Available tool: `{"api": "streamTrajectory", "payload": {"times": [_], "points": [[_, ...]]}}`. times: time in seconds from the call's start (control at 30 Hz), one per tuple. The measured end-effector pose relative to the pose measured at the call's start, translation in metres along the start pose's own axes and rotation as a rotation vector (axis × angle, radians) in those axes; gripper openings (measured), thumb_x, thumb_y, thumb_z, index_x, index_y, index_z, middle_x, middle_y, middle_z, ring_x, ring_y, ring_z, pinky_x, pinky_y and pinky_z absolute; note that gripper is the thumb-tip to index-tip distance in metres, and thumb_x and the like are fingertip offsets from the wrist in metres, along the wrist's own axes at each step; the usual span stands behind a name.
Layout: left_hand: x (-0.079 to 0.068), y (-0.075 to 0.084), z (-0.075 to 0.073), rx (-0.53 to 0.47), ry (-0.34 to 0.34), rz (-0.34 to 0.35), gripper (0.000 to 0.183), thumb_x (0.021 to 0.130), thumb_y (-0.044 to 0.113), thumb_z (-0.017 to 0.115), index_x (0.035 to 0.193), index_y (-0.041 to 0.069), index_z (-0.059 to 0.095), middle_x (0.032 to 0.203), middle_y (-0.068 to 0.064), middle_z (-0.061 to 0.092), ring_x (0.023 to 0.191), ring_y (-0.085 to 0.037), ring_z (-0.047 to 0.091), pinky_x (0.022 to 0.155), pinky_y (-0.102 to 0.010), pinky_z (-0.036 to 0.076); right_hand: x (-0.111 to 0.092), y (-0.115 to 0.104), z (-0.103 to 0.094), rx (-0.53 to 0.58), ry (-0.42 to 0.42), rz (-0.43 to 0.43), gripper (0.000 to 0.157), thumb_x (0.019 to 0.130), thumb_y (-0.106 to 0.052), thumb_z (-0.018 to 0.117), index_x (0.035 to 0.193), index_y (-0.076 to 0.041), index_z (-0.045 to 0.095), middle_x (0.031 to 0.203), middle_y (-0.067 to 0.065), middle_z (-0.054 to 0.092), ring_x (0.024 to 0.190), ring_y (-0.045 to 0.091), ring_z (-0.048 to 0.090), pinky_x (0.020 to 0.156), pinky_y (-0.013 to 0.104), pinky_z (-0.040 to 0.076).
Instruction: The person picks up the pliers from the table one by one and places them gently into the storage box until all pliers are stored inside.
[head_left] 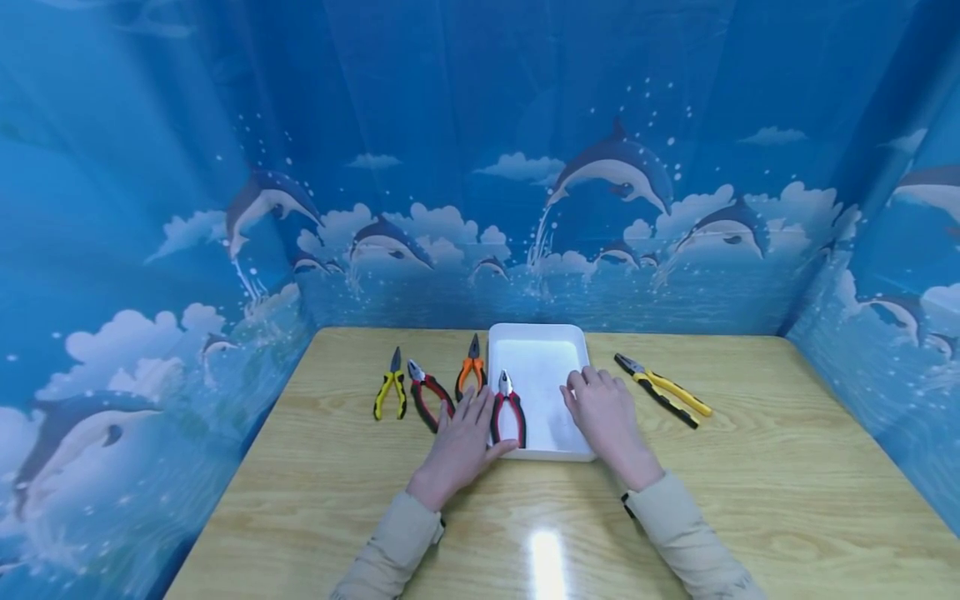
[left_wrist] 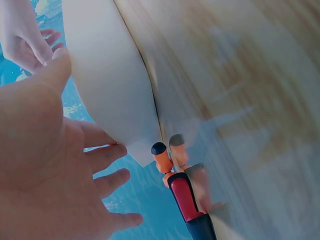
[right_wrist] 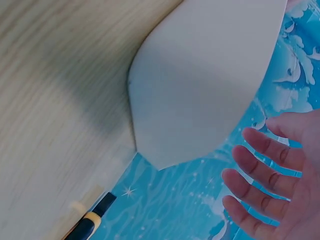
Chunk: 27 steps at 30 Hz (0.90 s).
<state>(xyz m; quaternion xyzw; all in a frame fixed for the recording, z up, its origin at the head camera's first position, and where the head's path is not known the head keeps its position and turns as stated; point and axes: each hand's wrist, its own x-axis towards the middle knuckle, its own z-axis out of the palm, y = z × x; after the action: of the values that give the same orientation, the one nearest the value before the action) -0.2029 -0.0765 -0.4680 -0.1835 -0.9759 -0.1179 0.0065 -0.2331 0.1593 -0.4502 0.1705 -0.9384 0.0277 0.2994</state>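
A white tray (head_left: 542, 392) lies on the table, and pliers with red-and-black handles (head_left: 498, 406) rest along its left side with their jaws pointing away. My left hand (head_left: 462, 433) is at the tray's near left edge, its fingers spread and fairly straight. In the left wrist view its fingertips are close to the tray wall (left_wrist: 112, 75); whether they touch it I cannot tell. Over the tray's right rim hovers my right hand (head_left: 604, 417), fingers loosely bent around nothing. The right wrist view shows those fingers (right_wrist: 255, 195) apart from the tray wall (right_wrist: 200, 85).
Left of the tray lie yellow-and-black long-nose pliers (head_left: 400, 398), a second red-and-black pair (head_left: 422, 404) and an orange-handled pair (head_left: 466, 375). On the right are yellow-and-black pliers (head_left: 667, 390). A blue dolphin-print curtain (head_left: 465, 167) stands behind the wooden table (head_left: 787, 467).
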Motion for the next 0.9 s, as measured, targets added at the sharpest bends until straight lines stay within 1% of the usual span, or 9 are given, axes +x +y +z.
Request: {"api": "streamTrajectory", "payload": {"times": [0.17, 0.47, 0.57, 0.73, 0.9], "points": [[-0.001, 0.0, 0.0, -0.01, 0.002, 0.007, 0.087, 0.099, 0.063, 0.048, 0.159, 0.003, 0.029, 0.166, -0.015, 0.026, 0.154, -0.037, 0.018, 0.116, -0.071, 0.02, -0.003, 0.011, 0.001, -0.003, 0.028, 0.011, 0.019, 0.091, -0.021, 0.077, 0.087, -0.004, 0.069, 0.079, 0.01, 0.064, 0.066, 0.028, 0.06, 0.055, 0.039, 0.052], [0.0, -0.002, 0.001, -0.024, 0.007, 0.016, 0.087, 0.099, 0.062, 0.049, 0.158, 0.002, 0.03, 0.166, -0.015, 0.026, 0.154, -0.037, 0.018, 0.116, -0.072, 0.02, -0.006, 0.029, 0.001, 0.009, 0.049, 0.068, 0.019, 0.091, -0.02, 0.077, 0.088, -0.003, 0.069, 0.083, 0.014, 0.067, 0.073, 0.034, 0.064, 0.059, 0.044, 0.055], [0.0, -0.002, 0.0, -0.024, 0.004, 0.015, 0.087, 0.099, 0.063, 0.047, 0.159, 0.002, 0.029, 0.166, -0.015, 0.025, 0.154, -0.037, 0.017, 0.116, -0.072, 0.02, -0.006, 0.036, 0.0, 0.011, 0.063, 0.081, 0.018, 0.091, -0.019, 0.076, 0.088, -0.003, 0.07, 0.084, 0.015, 0.068, 0.073, 0.036, 0.065, 0.058, 0.046, 0.054], [-0.001, -0.002, 0.0, -0.018, 0.005, 0.017, 0.087, 0.099, 0.063, 0.048, 0.159, 0.003, 0.029, 0.166, -0.015, 0.026, 0.154, -0.037, 0.018, 0.116, -0.072, 0.02, -0.007, 0.048, 0.0, 0.036, 0.088, 0.114, 0.015, 0.091, -0.015, 0.075, 0.088, -0.001, 0.069, 0.083, 0.018, 0.068, 0.073, 0.038, 0.065, 0.057, 0.049, 0.053], [-0.001, -0.002, 0.0, -0.02, -0.002, 0.015, 0.087, 0.099, 0.063, 0.048, 0.159, 0.003, 0.028, 0.166, -0.014, 0.025, 0.154, -0.037, 0.018, 0.116, -0.071, 0.02, -0.009, 0.059, 0.0, 0.04, 0.062, 0.159, 0.017, 0.092, -0.015, 0.074, 0.09, 0.0, 0.069, 0.084, 0.02, 0.068, 0.074, 0.04, 0.065, 0.059, 0.051, 0.054]]}}
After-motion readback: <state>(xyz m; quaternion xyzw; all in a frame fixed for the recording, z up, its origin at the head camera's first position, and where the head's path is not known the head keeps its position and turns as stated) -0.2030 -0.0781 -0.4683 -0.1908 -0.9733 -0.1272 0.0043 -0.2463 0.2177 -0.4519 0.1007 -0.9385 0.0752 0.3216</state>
